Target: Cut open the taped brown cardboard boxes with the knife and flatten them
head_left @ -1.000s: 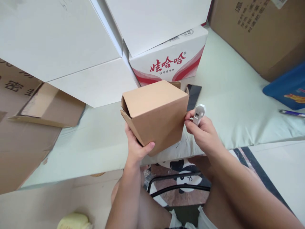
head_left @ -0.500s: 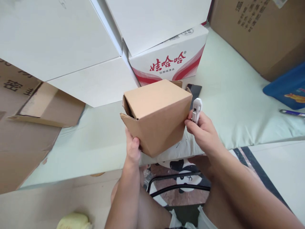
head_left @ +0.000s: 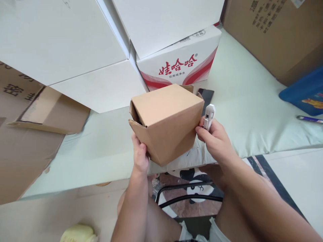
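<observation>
A small brown cardboard box [head_left: 168, 124] stands tilted in front of me at the edge of the covered surface, its end flaps loose at the left and right. My left hand [head_left: 140, 154] grips its lower left side, thumb on the near face and the other fingers hidden behind. In my right hand [head_left: 214, 134] is a white box cutter [head_left: 209, 116], pointing up, with no blade visible. The fingertips of that hand also touch the right edge of the box. Behind the box's right corner lies a dark phone [head_left: 206, 96], partly covered.
A white and red water carton [head_left: 176, 67] is right behind the box, with large white boxes [head_left: 63, 37] at the left. Brown cartons stand at far left and at upper right [head_left: 272, 40]. A blue container [head_left: 305, 94] and a purple pen [head_left: 310, 119] lie at right.
</observation>
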The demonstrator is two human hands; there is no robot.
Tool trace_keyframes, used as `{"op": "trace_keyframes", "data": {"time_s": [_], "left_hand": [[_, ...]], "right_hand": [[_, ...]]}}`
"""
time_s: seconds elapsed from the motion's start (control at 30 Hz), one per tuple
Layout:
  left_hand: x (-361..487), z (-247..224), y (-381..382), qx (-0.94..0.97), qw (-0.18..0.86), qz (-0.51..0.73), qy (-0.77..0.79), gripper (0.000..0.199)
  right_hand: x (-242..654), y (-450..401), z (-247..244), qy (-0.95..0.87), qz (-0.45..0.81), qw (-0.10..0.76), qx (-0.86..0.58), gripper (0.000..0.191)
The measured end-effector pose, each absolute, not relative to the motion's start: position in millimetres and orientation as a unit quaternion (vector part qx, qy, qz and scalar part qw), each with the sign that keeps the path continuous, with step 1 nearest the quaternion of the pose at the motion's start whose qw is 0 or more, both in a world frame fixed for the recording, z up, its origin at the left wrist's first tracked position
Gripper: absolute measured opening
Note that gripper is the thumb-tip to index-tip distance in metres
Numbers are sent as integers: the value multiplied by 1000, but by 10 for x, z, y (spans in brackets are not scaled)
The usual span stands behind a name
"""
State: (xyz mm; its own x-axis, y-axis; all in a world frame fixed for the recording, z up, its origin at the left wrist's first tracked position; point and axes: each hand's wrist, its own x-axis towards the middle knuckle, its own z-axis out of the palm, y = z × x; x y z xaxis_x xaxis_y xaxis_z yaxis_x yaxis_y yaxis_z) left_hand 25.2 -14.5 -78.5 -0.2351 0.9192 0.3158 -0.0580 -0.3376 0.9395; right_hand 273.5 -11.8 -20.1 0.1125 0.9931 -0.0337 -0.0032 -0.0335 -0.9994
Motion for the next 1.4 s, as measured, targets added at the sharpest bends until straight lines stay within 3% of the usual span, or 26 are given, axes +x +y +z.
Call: {"op": "trace_keyframes", "data": {"time_s": [1.13, 1.4], "left_hand": [[350, -649, -111, 472, 376, 667, 436, 61], [391, -606, -108, 443, 388, 694, 414, 51]], "right_hand": [[2693, -129, -217, -460, 478, 509, -548, 17], [2700, -137, -240, -458, 485, 506, -547, 17]]}}
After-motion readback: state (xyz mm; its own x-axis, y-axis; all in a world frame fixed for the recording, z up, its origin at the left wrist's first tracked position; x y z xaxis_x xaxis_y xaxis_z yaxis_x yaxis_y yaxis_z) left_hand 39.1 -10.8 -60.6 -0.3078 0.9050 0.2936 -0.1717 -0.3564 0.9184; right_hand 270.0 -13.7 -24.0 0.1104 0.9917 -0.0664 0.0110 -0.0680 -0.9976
